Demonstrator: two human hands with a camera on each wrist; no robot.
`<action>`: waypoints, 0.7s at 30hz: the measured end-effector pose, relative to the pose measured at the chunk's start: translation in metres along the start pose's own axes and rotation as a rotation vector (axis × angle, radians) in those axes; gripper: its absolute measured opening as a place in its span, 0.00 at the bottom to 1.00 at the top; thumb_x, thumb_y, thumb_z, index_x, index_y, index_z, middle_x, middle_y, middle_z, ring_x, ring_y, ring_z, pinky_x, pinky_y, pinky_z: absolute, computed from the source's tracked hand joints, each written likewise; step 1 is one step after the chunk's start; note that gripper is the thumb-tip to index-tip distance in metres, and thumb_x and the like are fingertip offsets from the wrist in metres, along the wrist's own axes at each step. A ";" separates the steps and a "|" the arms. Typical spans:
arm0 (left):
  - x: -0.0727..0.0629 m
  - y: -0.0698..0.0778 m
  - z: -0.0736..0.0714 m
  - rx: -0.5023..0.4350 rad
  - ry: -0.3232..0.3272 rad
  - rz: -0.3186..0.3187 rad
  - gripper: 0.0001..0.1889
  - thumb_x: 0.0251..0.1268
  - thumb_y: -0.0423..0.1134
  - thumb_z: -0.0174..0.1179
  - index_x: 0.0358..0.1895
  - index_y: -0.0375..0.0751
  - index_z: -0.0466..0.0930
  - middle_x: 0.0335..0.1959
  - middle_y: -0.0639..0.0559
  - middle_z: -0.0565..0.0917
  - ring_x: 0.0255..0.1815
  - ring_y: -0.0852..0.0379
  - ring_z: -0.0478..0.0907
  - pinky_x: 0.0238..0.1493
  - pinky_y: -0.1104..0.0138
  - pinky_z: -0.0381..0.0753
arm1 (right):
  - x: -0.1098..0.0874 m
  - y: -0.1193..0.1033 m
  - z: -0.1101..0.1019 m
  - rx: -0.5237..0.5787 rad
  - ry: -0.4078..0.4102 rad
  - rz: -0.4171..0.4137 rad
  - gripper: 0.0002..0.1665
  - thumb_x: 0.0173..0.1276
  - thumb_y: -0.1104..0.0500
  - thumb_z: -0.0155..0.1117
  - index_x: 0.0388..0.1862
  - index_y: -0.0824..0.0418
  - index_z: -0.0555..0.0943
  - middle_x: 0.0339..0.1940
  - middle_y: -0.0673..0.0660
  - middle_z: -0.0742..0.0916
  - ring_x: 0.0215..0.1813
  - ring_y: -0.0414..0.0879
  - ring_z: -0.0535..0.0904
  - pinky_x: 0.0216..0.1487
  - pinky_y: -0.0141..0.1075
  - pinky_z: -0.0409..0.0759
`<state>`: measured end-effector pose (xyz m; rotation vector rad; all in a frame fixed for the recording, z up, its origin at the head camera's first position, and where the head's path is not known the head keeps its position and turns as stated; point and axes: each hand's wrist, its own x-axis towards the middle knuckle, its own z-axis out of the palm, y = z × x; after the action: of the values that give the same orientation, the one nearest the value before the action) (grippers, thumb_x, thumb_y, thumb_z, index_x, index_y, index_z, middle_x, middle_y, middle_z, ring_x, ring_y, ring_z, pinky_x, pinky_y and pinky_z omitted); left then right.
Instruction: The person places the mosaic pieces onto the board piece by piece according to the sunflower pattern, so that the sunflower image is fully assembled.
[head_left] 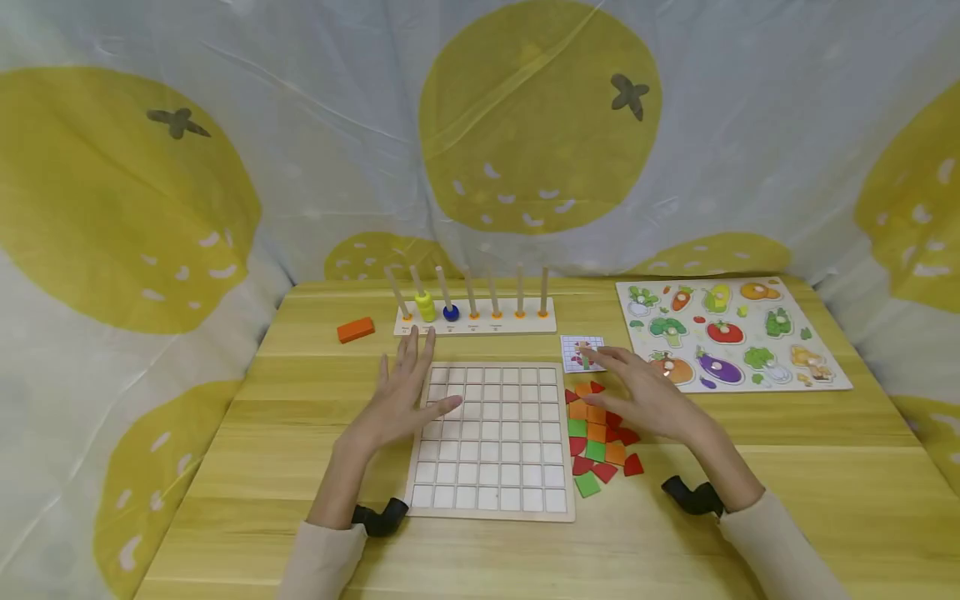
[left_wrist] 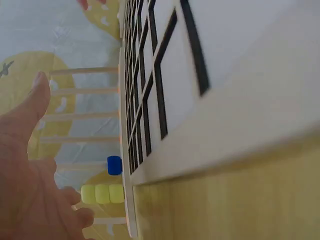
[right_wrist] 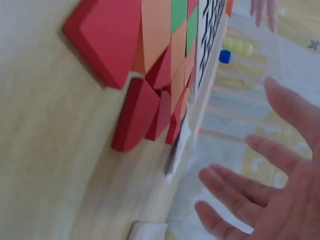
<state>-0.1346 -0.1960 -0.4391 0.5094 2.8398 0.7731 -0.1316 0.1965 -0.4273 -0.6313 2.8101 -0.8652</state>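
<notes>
Left hand (head_left: 397, 404) and right hand (head_left: 648, 396) hold nothing, fingers spread.
The right hovers above loose tiles (head_left: 596, 432) on the bench (head_left: 247, 467) beside the grid board (head_left: 489, 432); the left, over the board's edge. The step looks like a reach, no tile placed; taking one would call for a fingertip pinch. Farther out, print on the peg rack (head_left: 487, 327) is unreadable.

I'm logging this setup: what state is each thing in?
Left hand: spread, holding nothing
Right hand: spread, holding nothing
Grid board: bare where visible
Tiles: loose beside the board
Peg rack: beads on two pegs
Card: face up, partly hidden
Orange block: lying flat
Vegetable puzzle: flat, picture side up
</notes>
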 end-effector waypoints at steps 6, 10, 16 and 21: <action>-0.012 -0.016 0.001 -0.147 -0.168 -0.027 0.65 0.61 0.63 0.70 0.86 0.50 0.28 0.86 0.37 0.28 0.87 0.35 0.24 0.80 0.33 0.23 | 0.003 0.008 0.005 0.177 0.004 0.057 0.23 0.69 0.59 0.73 0.62 0.61 0.85 0.46 0.59 0.86 0.34 0.47 0.76 0.32 0.32 0.76; -0.015 -0.022 0.000 -0.176 -0.247 -0.016 0.71 0.51 0.58 0.80 0.86 0.46 0.31 0.86 0.37 0.31 0.87 0.36 0.23 0.81 0.34 0.25 | 0.005 0.013 0.008 0.209 -0.008 0.135 0.20 0.69 0.61 0.72 0.59 0.62 0.87 0.26 0.52 0.80 0.24 0.43 0.67 0.23 0.30 0.64; -0.016 -0.022 -0.001 -0.134 -0.275 0.008 0.78 0.39 0.56 0.85 0.86 0.43 0.32 0.86 0.38 0.29 0.86 0.37 0.22 0.81 0.34 0.24 | 0.008 0.018 0.013 0.245 -0.038 0.222 0.21 0.70 0.61 0.70 0.61 0.61 0.86 0.15 0.47 0.65 0.20 0.42 0.61 0.21 0.30 0.58; -0.015 -0.021 -0.001 -0.073 -0.287 -0.004 0.78 0.36 0.57 0.85 0.85 0.42 0.34 0.86 0.38 0.29 0.86 0.35 0.21 0.78 0.30 0.20 | 0.011 0.021 0.013 0.264 -0.043 0.270 0.21 0.70 0.63 0.69 0.61 0.60 0.86 0.14 0.47 0.66 0.18 0.43 0.62 0.21 0.29 0.58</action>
<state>-0.1272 -0.2184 -0.4486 0.5549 2.5396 0.7341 -0.1458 0.2007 -0.4496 -0.2234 2.5961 -1.1211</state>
